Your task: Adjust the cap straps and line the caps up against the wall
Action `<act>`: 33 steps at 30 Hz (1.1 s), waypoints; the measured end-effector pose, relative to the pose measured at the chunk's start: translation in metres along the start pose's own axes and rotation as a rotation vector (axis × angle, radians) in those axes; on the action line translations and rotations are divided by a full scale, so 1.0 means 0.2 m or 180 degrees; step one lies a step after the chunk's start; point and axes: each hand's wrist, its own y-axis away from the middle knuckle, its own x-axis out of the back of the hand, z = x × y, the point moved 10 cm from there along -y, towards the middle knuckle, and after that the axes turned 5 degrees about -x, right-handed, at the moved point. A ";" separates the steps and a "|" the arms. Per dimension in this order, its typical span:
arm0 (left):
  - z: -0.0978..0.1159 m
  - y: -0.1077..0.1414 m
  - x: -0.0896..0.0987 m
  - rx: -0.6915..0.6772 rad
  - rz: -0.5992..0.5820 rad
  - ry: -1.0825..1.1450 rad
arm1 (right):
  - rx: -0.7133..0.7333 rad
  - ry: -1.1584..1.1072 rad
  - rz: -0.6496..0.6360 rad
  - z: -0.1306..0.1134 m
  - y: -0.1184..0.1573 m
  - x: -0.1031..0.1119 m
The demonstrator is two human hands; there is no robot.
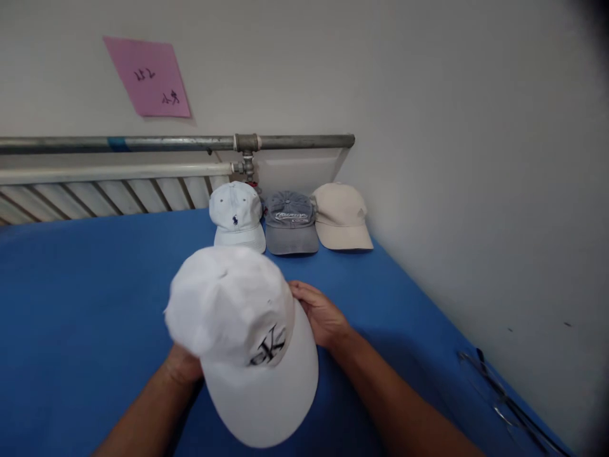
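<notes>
A white cap (228,304) with black "CK" lettering is held up over the blue surface (95,304), its brim toward me and tilted to the lower right. My left hand (183,365) holds the cap from below at its left side; most of its fingers are hidden behind the crown. At the cap's right edge, my right hand (321,314) grips it near where brim and crown meet, fingertips partly behind it. Beyond stand three caps in a row: a pale blue one (235,209), a grey one (290,219) and a beige one (340,212).
A pair of glasses (504,400) lies at the lower right, beside the wall (476,158). Metal pipes (166,145) and a white radiator (114,197) run behind the surface. A pink note (152,82) is stuck to the wall above.
</notes>
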 end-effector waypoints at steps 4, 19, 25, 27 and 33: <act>0.11 0.08 -0.18 -0.0024 -0.0484 0.0483 | 0.0443 -0.0185 0.0347 -0.07 0.01 0.12; 0.10 0.12 -0.31 0.0049 -0.0835 0.1074 | 0.0560 -0.0170 0.0230 -0.06 0.02 0.08; 0.10 0.15 -0.41 0.0262 -0.1465 0.1386 | 0.0077 -0.0562 0.0107 0.03 -0.02 0.09; 0.10 0.16 -0.43 0.0254 -0.1617 0.1427 | -0.0027 -0.0633 0.0112 0.05 -0.01 0.08; 0.14 0.17 -0.44 0.0077 -0.1845 0.1463 | -0.0079 -0.0755 -0.0010 0.04 0.03 -0.01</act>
